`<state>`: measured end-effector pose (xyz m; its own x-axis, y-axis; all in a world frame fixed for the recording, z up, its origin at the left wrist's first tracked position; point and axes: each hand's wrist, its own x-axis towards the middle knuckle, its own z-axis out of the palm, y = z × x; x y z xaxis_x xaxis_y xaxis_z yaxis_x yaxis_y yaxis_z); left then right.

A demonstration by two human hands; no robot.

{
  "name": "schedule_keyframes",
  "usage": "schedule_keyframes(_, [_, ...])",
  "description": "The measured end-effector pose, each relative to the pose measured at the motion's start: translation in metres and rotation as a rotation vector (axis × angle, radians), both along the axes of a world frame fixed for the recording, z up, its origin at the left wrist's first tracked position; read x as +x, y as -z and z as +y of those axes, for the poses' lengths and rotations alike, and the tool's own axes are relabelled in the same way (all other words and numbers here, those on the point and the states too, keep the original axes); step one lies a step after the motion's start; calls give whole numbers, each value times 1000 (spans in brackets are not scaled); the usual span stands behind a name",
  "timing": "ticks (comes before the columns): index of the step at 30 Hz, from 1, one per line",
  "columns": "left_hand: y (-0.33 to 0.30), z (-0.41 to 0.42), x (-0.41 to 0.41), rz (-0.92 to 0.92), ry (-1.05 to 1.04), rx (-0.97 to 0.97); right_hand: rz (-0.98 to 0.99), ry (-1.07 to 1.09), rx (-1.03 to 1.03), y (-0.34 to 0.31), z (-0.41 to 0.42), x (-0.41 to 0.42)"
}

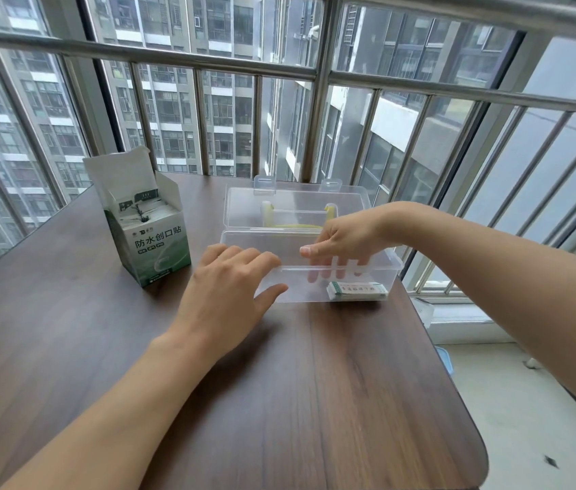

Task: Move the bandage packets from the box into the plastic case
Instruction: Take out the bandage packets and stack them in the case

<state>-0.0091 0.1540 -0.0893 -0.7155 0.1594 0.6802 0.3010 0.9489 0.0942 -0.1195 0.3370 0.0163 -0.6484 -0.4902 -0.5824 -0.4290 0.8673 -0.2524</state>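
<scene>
Nearest us lay the dark wooden bench (315,383), with both forearms reaching across it. Our left hand (226,288) rested against the near left corner of the clear plastic case (391,268), fingers relaxed and straight, thumb along the front wall — steadying it, we judged, and holding nothing. Our right hand (343,245) hung over the case's open top, fingers dipping inside through the rim; seen through the plastic they looked straight and empty, the grip slack rather than closed on anything.

Just below and to the right of those fingers, a stack of bandage packets (356,291) lay on the case floor at its near right end — it seemed one batch was already delivered. Behind the case, its lid (293,203) stood open, a yellowish handle showing through it.

Farther left stood the green-and-white box (152,238), flaps up, more packets (147,212) visible upright inside. So the job looked only partly done: most packets were still to be carried across.
</scene>
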Motion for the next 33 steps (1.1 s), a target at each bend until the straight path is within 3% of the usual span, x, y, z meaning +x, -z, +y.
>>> schedule_keyframes(17, [3,0,0,-4,83,42,152,-451,169,17,3,-5])
schedule_keyframes(27, [2,0,1,7,97,50,220,-517,152,18,2,-5])
schedule_keyframes(33, [2,-1,0,12,99,45,418,-590,187,14,9,-9])
